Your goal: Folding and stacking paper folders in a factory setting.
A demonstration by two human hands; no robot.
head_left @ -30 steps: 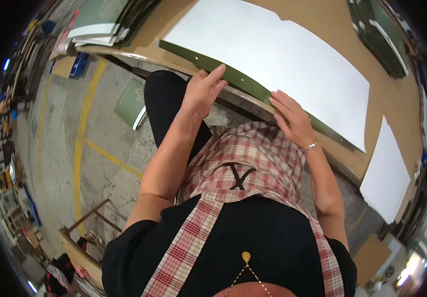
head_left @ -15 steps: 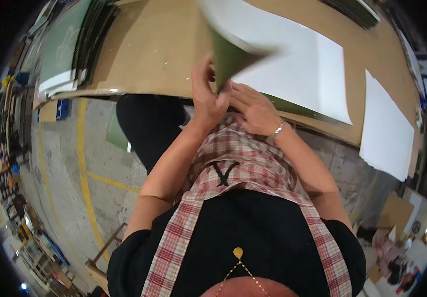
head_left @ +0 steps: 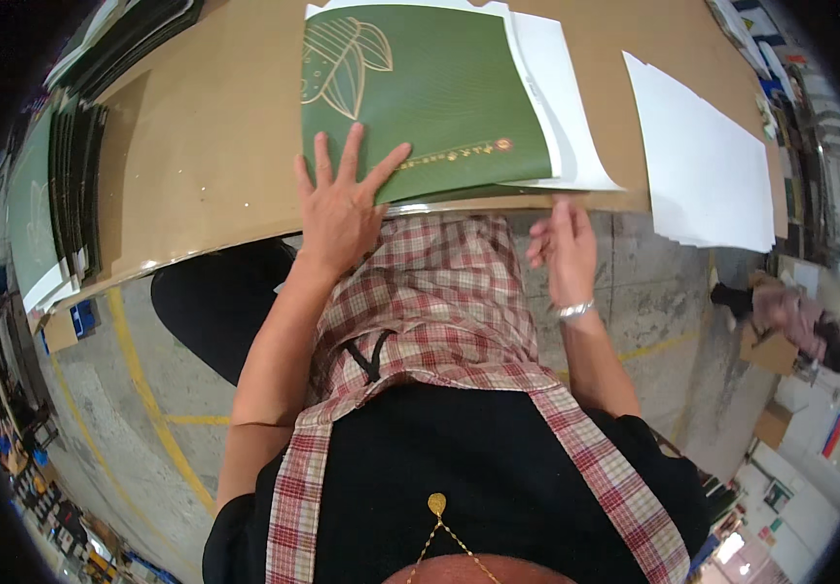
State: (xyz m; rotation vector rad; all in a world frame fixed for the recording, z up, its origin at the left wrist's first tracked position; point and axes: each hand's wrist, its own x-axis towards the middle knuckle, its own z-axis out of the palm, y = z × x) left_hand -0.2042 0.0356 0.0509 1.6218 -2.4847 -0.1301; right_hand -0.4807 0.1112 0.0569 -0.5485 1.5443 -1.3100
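Observation:
A green printed sheet (head_left: 439, 97), with a gold leaf drawing and a line of gold print, lies face up at the table's front edge. My left hand (head_left: 337, 209) presses on its lower left part, fingers spread. From under its right side a white sheet (head_left: 575, 127) sticks out, with its near corner at the table edge. Just below that edge is my right hand (head_left: 568, 248), fingers loosely bent and thumb apart, with nothing visible in it. Its fingertips are close to the white sheet's near side; whether they touch it I cannot tell.
On the brown table (head_left: 206, 127), a stack of green folders (head_left: 74, 185) stands at the left, with another dark green stack (head_left: 138, 39) behind it. White sheets (head_left: 712, 156) lie in a pile at the right. A person (head_left: 785, 311) is visible far off at the right.
The green part, raised and blurred before, now lies flat with its printed face up. My left hand has gone from gripping it to spread flat on it. My right hand has moved right.

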